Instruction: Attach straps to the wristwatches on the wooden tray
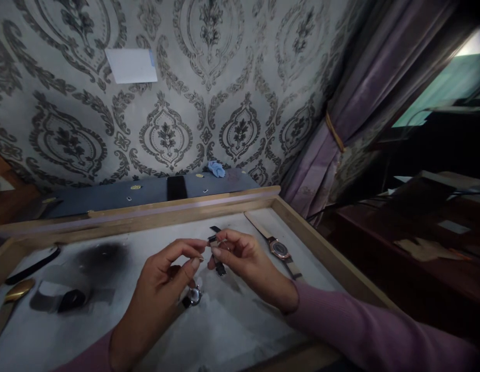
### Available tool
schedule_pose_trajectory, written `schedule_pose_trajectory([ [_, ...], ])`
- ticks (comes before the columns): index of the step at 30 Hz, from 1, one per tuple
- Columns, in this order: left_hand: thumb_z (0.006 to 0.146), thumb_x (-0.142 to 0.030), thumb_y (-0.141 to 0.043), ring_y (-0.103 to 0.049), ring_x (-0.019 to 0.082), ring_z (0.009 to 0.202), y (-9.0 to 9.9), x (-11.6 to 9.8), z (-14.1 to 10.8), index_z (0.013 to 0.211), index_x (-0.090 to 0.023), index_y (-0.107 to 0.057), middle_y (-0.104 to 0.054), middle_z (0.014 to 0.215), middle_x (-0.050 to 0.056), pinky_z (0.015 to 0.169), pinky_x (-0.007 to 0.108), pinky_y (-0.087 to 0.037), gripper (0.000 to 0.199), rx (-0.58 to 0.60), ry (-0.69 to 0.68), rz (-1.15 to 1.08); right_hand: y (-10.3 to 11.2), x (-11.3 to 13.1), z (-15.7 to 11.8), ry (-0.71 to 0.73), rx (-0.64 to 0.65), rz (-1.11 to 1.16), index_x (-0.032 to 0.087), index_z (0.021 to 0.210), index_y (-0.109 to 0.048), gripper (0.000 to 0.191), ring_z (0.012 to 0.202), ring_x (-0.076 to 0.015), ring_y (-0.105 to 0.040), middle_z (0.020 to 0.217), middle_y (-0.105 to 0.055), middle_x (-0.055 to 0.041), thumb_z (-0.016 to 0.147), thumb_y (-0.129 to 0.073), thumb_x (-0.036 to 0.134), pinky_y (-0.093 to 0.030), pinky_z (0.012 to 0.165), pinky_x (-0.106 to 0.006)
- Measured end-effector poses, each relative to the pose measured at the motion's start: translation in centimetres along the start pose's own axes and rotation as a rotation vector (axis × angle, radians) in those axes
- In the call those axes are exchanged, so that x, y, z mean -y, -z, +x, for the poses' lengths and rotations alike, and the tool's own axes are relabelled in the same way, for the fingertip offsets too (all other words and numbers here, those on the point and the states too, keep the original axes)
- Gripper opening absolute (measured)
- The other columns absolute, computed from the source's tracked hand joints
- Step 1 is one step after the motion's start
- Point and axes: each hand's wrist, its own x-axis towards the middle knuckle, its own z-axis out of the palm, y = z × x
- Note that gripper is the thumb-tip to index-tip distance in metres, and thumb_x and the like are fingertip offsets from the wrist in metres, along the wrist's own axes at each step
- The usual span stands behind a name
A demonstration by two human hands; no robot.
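My left hand (162,284) is closed in a pinch, with a tiny light piece at the thumb tip that I cannot make out. Just under those fingers is a small silver watch (194,295) with a dark strap; whether the hand holds it or it lies on the white surface I cannot tell. Close by, my right hand (249,263) pinches a dark watch strap (220,268) between thumb and fingers, its lower end hanging down. The left index fingertip reaches the strap's upper part. Right of the hands lies a rose-gold watch (279,249) with a beige and brown strap.
A raised wooden rim (317,248) borders the white work surface. At left are a black strap (34,266), a gold watch (18,290) and a blurred clear object (57,289). Behind the rim lie a black phone (176,188) and a blue cloth (216,168).
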Motion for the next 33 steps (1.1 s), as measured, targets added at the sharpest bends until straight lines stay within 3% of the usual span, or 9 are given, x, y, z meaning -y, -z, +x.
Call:
schedule_pose_trajectory([
  [3,0.087,-0.031,-0.056,-0.058,0.025,0.109,-0.21,-0.16,-0.43,0.071,-0.019,-0.062,-0.061,0.121,0.007,0.064,0.023,-0.052,0.021,0.015,0.026,0.018,0.13,-0.38,0.04,0.048,-0.047,-0.062,0.017,0.087,-0.054,0.030,0.056,-0.0103,-0.054,0.062,-0.065,0.0013,0.077,-0.069,0.041,-0.040,0.056,-0.023],
  [14,0.087,-0.031,-0.055,-0.055,0.027,0.115,-0.38,-0.10,-0.61,0.070,-0.019,-0.061,-0.058,0.127,0.007,0.069,0.025,-0.054,0.021,0.022,0.072,-0.008,0.16,-0.56,0.02,0.080,-0.059,-0.148,0.018,0.086,-0.052,0.026,0.054,-0.0106,-0.053,0.061,-0.064,0.0010,0.079,-0.066,0.040,-0.037,0.052,-0.023],
  [33,0.086,-0.031,-0.058,-0.061,0.022,0.099,-0.26,0.14,-0.30,0.074,-0.018,-0.062,-0.059,0.124,0.007,0.070,0.025,-0.055,0.018,0.038,0.118,-0.049,0.35,-0.37,0.02,0.057,-0.054,-0.132,0.016,0.082,-0.059,0.027,0.061,-0.0118,-0.056,0.069,-0.060,0.0000,0.078,-0.066,0.042,-0.039,0.057,-0.024],
])
